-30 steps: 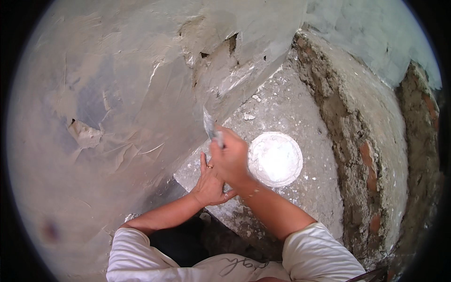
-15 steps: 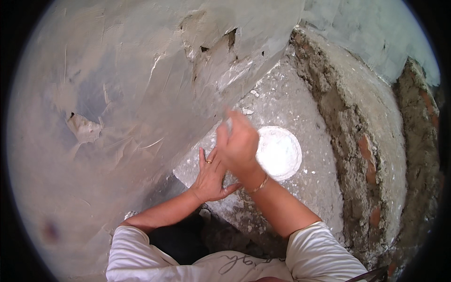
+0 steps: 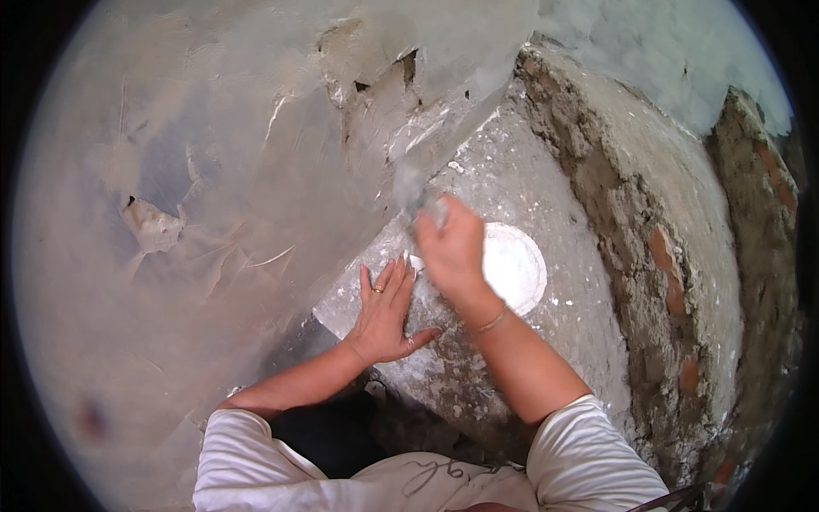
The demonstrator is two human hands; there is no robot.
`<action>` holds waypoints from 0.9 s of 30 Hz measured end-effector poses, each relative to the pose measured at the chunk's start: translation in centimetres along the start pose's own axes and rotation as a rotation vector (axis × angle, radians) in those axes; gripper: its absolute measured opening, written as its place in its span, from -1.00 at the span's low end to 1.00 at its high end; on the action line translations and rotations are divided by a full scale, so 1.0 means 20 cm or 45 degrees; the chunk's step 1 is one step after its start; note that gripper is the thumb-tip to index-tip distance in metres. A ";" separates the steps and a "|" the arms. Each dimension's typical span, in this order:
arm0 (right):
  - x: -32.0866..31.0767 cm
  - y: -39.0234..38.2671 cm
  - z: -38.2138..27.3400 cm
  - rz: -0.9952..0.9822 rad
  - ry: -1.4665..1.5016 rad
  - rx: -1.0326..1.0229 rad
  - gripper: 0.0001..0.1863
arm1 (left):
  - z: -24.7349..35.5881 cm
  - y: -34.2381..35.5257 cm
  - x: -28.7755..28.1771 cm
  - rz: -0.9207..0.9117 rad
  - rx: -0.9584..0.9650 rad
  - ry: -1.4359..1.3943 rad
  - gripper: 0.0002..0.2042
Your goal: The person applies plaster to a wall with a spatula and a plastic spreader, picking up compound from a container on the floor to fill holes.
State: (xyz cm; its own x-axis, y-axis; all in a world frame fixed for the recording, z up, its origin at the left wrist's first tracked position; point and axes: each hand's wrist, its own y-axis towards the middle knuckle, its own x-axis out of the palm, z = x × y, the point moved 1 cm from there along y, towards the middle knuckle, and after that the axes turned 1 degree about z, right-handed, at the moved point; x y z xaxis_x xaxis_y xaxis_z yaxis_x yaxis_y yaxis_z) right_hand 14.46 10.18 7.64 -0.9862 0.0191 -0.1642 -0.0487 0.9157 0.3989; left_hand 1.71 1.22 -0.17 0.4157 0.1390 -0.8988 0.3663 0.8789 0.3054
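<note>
My right hand is closed around the handle of a putty knife. Its pale blade is smeared by motion and points up at the grey wall, close to where the wall meets the step. My left hand lies flat on the rough concrete step, fingers spread, with a ring on one of them. Just right of my right hand sits a round white tub with bright white stuff in it; my wrist covers part of its left side.
Crumbling step edges with bare brick run down the right side. The wall has a broken patch with dark holes and a peeled spot further left. White crumbs dot the step.
My right hand has shifted a little right, away from my left hand, and the blade now shows beyond it. My left hand has stayed in place.
</note>
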 end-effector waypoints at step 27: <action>0.14 0.19 0.05 0.325 -0.443 -0.359 -0.79 | 0.00 -0.02 -0.03 0.259 -0.117 -0.002 -0.03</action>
State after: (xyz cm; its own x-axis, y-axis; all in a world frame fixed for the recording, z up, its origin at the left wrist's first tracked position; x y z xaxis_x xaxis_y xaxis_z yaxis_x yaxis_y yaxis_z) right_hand 11.63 14.05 7.75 -0.8635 0.4045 -0.3013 0.0987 0.7213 0.6855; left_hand 1.37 0.80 0.20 0.4744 0.3174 -0.8211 0.1972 0.8707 0.4505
